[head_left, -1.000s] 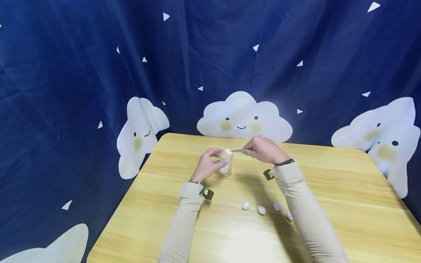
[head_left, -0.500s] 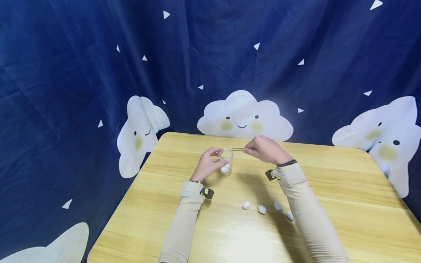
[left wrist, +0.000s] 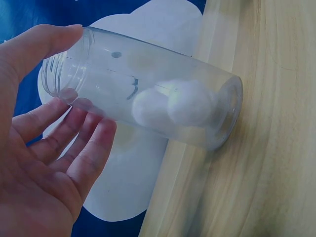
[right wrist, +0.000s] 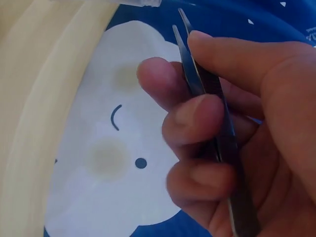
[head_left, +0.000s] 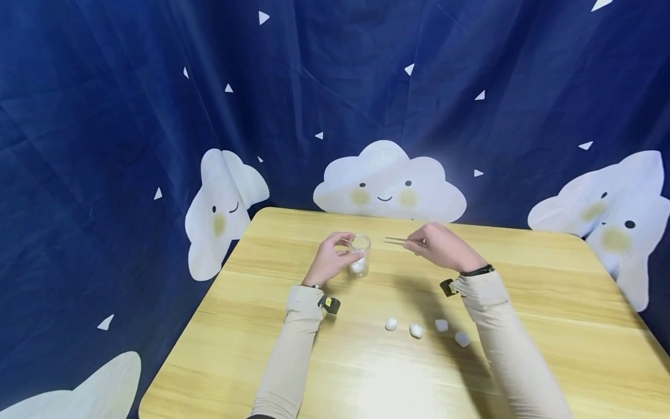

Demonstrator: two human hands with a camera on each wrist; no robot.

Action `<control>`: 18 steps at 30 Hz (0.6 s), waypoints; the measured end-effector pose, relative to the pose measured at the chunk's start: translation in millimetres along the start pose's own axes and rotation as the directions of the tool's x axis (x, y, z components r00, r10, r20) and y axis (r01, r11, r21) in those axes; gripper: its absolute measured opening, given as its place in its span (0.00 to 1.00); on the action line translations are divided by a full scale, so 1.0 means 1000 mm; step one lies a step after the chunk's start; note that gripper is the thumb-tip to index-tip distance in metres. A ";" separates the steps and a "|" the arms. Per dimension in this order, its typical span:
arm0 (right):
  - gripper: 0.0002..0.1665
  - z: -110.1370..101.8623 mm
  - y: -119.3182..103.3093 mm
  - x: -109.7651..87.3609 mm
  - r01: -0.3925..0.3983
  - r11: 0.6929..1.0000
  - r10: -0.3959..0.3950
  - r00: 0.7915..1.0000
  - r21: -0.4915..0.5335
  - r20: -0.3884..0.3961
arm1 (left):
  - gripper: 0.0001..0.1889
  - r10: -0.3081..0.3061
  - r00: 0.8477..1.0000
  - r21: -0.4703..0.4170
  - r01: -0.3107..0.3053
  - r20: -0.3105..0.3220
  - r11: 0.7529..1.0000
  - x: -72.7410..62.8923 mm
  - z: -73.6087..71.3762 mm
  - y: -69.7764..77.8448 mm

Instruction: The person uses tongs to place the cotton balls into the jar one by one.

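A clear plastic jar (left wrist: 148, 74) stands upright on the table, its threaded mouth uncovered. Inside it, near the bottom, lie white cotton balls (left wrist: 190, 103). My left hand (head_left: 328, 260) grips the jar near its mouth, thumb on one side and fingers on the other. To the right of the jar, my right hand (head_left: 445, 247) holds metal tweezers (right wrist: 197, 74) between thumb and fingers. The two tweezer tips are spread apart with nothing between them, pointing toward the jar's mouth. Part of the jar's edge shows at the top of the right wrist view.
Several loose cotton balls (head_left: 416, 330) lie in an uneven row on the wooden table (head_left: 235, 337), in front of the jar and left of the right forearm. Behind the table's far edge hangs a dark blue curtain (head_left: 293, 105) with printed clouds.
The cotton ball held by the tweezers at the jar's mouth has dropped into the jar. My right hand has then drawn back to the right, tweezer tips spread. The left hand stays on the jar.
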State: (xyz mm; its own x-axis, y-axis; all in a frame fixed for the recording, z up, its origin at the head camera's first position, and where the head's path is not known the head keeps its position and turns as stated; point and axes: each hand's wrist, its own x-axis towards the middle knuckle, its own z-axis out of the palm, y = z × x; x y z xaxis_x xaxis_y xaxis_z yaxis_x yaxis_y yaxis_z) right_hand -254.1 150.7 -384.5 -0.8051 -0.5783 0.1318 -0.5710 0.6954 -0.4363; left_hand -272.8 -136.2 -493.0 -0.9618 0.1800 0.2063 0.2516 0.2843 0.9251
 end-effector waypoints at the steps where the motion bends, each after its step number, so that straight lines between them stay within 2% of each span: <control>1: 0.27 0.000 0.001 -0.003 -0.011 1.000 0.011 1.000 0.014 0.000 | 0.30 -0.001 1.000 0.001 0.001 0.001 1.000 0.000 0.000 0.000; 7: 0.23 0.004 0.005 -0.023 -0.086 0.994 0.086 0.996 0.070 0.003 | 0.29 -0.002 1.000 -0.002 0.002 0.006 1.000 0.000 -0.001 -0.002; 12: 0.11 0.008 0.010 -0.039 -0.101 0.991 0.104 0.994 0.087 -0.032 | 0.29 0.005 1.000 -0.003 -0.005 -0.002 1.000 0.000 0.000 -0.005; 15: 0.09 0.009 0.012 -0.048 -0.100 0.992 0.103 0.994 0.080 -0.044 | 0.29 0.015 1.000 -0.006 -0.015 -0.002 1.000 0.001 0.000 -0.004; 18: 0.12 0.008 0.014 -0.058 -0.100 0.993 0.104 0.993 0.065 -0.048 | 0.29 0.021 1.000 -0.009 -0.021 0.001 1.000 0.002 0.000 -0.004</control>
State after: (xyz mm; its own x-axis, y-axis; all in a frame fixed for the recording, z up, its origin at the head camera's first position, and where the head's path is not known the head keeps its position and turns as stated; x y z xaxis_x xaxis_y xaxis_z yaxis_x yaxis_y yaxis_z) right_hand -214.3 190.3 -405.5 -0.8667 -0.4821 0.1285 -0.4757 0.7207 -0.5044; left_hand -275.6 -137.5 -496.5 -0.9560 0.1874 0.2257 0.2713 0.2721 0.9232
